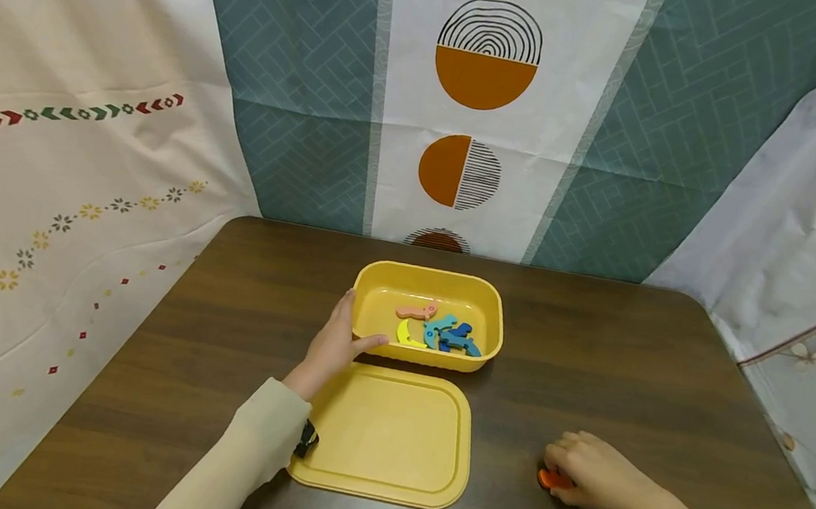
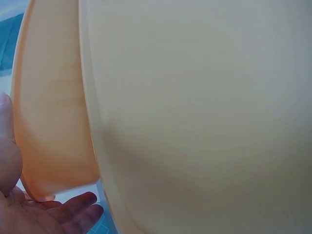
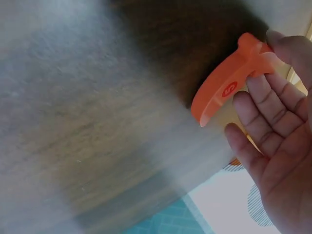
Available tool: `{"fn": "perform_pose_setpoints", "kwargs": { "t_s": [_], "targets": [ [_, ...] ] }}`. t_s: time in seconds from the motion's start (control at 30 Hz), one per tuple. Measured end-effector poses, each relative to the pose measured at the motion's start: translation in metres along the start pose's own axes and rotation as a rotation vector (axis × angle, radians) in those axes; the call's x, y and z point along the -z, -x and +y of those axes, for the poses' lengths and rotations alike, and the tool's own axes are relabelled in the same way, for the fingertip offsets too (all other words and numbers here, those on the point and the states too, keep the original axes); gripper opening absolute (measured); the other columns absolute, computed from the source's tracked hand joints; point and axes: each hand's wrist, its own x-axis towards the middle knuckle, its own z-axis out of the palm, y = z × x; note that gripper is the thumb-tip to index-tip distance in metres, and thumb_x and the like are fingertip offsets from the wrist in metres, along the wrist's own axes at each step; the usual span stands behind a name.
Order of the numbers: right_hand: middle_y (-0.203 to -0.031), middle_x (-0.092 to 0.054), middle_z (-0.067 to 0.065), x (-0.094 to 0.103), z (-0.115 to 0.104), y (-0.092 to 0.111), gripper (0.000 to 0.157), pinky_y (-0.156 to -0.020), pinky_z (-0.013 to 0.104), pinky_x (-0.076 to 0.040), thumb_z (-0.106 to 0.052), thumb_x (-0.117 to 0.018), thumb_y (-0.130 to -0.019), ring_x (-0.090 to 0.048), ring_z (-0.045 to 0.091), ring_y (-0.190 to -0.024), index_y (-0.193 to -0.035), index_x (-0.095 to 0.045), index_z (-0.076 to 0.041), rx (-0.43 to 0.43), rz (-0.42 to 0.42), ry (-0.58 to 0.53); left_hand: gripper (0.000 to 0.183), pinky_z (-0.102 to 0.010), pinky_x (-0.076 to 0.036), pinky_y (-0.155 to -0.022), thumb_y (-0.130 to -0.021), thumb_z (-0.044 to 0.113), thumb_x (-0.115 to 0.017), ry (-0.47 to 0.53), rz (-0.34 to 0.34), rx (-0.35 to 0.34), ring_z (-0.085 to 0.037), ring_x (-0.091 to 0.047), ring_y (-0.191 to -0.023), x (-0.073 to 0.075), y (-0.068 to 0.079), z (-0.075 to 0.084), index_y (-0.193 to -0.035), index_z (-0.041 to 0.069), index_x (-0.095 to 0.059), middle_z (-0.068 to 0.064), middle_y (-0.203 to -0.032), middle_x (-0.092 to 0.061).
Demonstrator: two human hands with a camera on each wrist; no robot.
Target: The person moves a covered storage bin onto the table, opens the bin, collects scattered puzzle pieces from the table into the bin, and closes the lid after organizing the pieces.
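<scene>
My left hand (image 1: 336,340) holds the front left corner of a yellow plastic box (image 1: 427,357), the thumb lying over its front rim and the fingers along the outer left wall. Inside the box lie several small shaped pieces: a pink one (image 1: 415,312), a yellow crescent (image 1: 403,334), and light and dark blue ones. Low on the right, my right hand (image 1: 596,472) pinches an orange curved toy piece (image 3: 222,85) between thumb and fingertips, close over the table. A number 5 in a red circle marks that piece in the right wrist view.
A flat yellow lid (image 1: 389,435) lies on the brown wooden table (image 1: 556,336), just in front of the box. My left forearm crosses its left edge. Patterned cloths (image 1: 304,111) hang behind and at both sides of the table.
</scene>
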Motion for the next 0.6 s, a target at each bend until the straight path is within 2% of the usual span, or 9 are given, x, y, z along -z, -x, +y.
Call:
{"fn": "perform_pose_setpoints", "kwargs": {
  "t_s": [0.1, 0.23, 0.37, 0.6],
  "targets": [
    [-0.064, -0.029, -0.018, 0.000, 0.001, -0.006, 0.043, -0.055, 0.017, -0.021, -0.018, -0.084, -0.060, -0.024, -0.002, -0.060, -0.066, -0.041, -0.022, 0.041, 0.043, 0.064, 0.104, -0.054, -0.033, -0.107, -0.082, 0.045, -0.071, -0.005, 0.006, -0.010, -0.041, -0.033, -0.136, 0.001, 0.002, 0.001, -0.152, 0.000, -0.008, -0.023, -0.157, -0.014],
    [-0.062, -0.028, -0.017, 0.005, 0.002, -0.016, 0.045, -0.055, 0.017, -0.020, -0.019, -0.085, -0.057, -0.023, -0.001, -0.059, -0.064, -0.041, -0.022, 0.077, 0.080, 0.119, 0.103, -0.054, -0.033, -0.107, -0.082, 0.043, -0.071, -0.007, 0.017, -0.014, -0.041, -0.033, -0.136, 0.002, 0.002, 0.002, -0.152, -0.001, -0.009, -0.023, -0.157, -0.014],
    [-0.061, -0.029, -0.016, 0.013, 0.004, -0.028, 0.045, -0.056, 0.017, -0.022, -0.022, -0.087, -0.054, -0.025, 0.001, -0.059, -0.064, -0.043, -0.021, 0.101, 0.085, 0.163, 0.102, -0.053, -0.033, -0.107, -0.083, 0.038, -0.072, -0.004, 0.013, 0.002, -0.040, -0.032, -0.137, 0.000, 0.000, 0.001, -0.152, 0.000, -0.008, -0.021, -0.158, -0.012],
    [-0.060, -0.039, -0.013, 0.029, 0.002, -0.051, 0.039, -0.057, 0.019, -0.032, -0.017, -0.085, -0.057, -0.032, 0.005, -0.058, -0.067, -0.048, -0.018, 0.111, 0.082, 0.174, 0.103, -0.052, -0.033, -0.108, -0.082, 0.039, -0.072, -0.004, -0.001, 0.015, -0.039, -0.032, -0.137, 0.000, 0.000, 0.002, -0.152, 0.001, -0.006, -0.021, -0.158, -0.011]
  ]
}}
